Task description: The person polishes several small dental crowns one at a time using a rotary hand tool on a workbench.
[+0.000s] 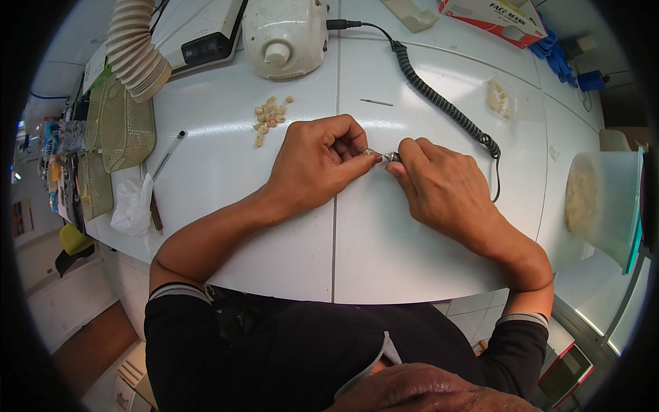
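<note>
My left hand (312, 156) is closed, pinching a small tooth-coloured dental crown (368, 151) between thumb and fingertips; the fingers cover most of it. My right hand (447, 177) grips a rotary handpiece (392, 157), its body largely hidden under the fingers. The handpiece's thin metal tip points left and meets the crown, or nearly so; I cannot tell if they touch. A black coiled cord (439, 91) runs from the white control box (285, 41) down behind my right wrist. Beyond my left hand lies a loose pile of similar crowns (269, 115).
A slim metal bur (376, 102) lies beyond my hands, and a clear bag of crowns (501, 99) at far right. A ribbed hose (134, 51) hangs at far left above mesh baskets (127, 127). A pen (169, 154) and plastic bag (132, 206) lie left; a translucent tub (604, 199) stands right.
</note>
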Available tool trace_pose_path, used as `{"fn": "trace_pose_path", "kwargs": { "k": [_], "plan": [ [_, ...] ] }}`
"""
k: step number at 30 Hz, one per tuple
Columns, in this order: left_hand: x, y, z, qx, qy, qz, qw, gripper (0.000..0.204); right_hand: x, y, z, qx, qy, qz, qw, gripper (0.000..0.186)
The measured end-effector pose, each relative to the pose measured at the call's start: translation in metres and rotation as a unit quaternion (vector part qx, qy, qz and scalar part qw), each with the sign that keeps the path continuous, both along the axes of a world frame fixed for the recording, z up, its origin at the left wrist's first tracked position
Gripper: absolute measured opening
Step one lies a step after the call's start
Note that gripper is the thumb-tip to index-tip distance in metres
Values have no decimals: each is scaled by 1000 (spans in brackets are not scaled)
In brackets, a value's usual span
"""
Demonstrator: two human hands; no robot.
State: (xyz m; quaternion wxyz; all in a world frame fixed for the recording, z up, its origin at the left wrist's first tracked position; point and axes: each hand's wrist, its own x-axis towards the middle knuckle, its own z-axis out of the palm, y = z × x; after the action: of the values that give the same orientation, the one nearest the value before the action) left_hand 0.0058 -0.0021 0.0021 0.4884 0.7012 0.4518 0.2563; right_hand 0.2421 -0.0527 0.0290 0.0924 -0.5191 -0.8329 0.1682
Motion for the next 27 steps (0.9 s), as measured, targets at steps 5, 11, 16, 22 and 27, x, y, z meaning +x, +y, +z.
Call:
{"fn": "trace_pose_path", "kwargs": {
  "k": [5,11,16,22,27],
  "plan": [
    [0,0,1,-1,-4,2,1000,22,0,1,0,-6,-4,1,1000,37],
    [0,-1,0,1,-1,1,1000,21,0,0,0,-2,-2,3,1000,37],
    [0,0,1,3,0,-4,1000,22,0,0,0,-2,0,0,1000,36],
    [-1,-1,0,2,-2,0,1000,22,-1,1,0,-5,3,-1,1000,37],
    [0,-1,0,7,-2,-4,1000,21,0,0,0,-2,0,1,1000,37]
  ]
}}
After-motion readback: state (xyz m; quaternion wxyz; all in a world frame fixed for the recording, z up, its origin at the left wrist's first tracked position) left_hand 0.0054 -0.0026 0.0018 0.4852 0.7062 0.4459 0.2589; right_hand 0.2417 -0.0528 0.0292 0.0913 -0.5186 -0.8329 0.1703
